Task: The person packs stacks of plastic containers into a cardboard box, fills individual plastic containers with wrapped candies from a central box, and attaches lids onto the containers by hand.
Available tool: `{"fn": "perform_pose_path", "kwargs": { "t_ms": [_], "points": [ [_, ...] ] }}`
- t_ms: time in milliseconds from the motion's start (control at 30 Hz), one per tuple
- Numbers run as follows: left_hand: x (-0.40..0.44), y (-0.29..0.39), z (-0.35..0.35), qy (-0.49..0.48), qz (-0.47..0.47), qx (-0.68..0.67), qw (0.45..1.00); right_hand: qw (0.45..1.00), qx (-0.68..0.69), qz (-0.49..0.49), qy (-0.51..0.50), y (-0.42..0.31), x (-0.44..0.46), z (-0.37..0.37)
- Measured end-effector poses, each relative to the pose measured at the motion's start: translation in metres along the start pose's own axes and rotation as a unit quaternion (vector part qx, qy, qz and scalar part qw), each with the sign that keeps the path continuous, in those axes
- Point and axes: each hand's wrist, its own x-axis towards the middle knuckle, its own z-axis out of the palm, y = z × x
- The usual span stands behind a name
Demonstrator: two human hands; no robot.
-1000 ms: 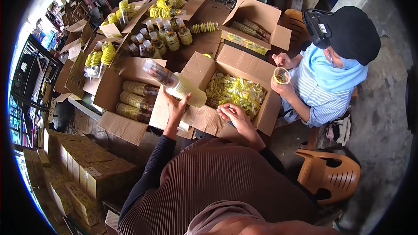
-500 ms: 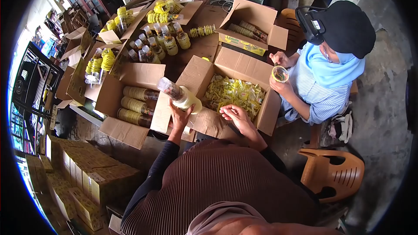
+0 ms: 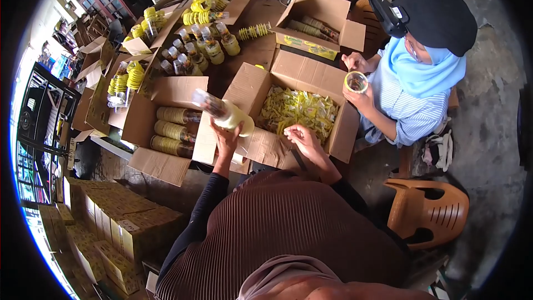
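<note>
My left hand (image 3: pixel 226 138) is wrapped round a stack of pale cups (image 3: pixel 236 120) whose clear upper end holds dark and reddish contents; the stack is tilted to the upper left. My right hand (image 3: pixel 305 140) has its fingers pinched together at the near edge of an open carton (image 3: pixel 260 143); anything between them is too small to make out. Inside that carton lie many small yellow packets (image 3: pixel 300 112). Left of it, another open carton (image 3: pixel 158 165) holds several ringed cup stacks (image 3: pixel 171 130) lying on their sides.
Upright cup stacks (image 3: pixel 214 50) stand at the back, near boxes of yellow ringed stacks (image 3: pixel 203 4). On the right a person (image 3: pixel 413 89) holds a cup (image 3: pixel 356 82). An orange chair (image 3: pixel 430 214) is at the lower right, closed cartons (image 3: pixel 139 228) at the lower left.
The stack in my left hand has moved down and been turned a little. My right hand has shifted slightly right, its fingers closer together. The view has shifted slightly.
</note>
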Motion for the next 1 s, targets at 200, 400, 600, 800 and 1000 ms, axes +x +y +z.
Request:
{"fn": "perform_pose_path", "kwargs": {
  "t_ms": [200, 400, 600, 800, 1000],
  "points": [
    [0.0, -0.033, -0.003, -0.02, 0.035, 0.014, 0.999, 0.91, -0.364, -0.174, 0.099, 0.025, -0.027, -0.009],
    [-0.005, -0.016, -0.008, 0.012, -0.003, 0.075, 0.997, 0.9, -0.421, -0.078, 0.083, 0.04, -0.039, -0.009],
    [-0.005, 0.001, -0.007, 0.031, 0.02, 0.078, 0.996, 0.91, -0.401, -0.059, 0.092, 0.044, -0.037, -0.023],
    [-0.005, -0.011, -0.003, 0.015, 0.028, 0.092, 0.995, 0.92, -0.372, -0.042, 0.112, 0.042, -0.038, -0.027],
    [-0.003, -0.02, -0.003, 0.036, 0.032, 0.129, 0.991, 0.931, -0.34, -0.001, 0.135, 0.046, -0.038, -0.033]
  ]
}}
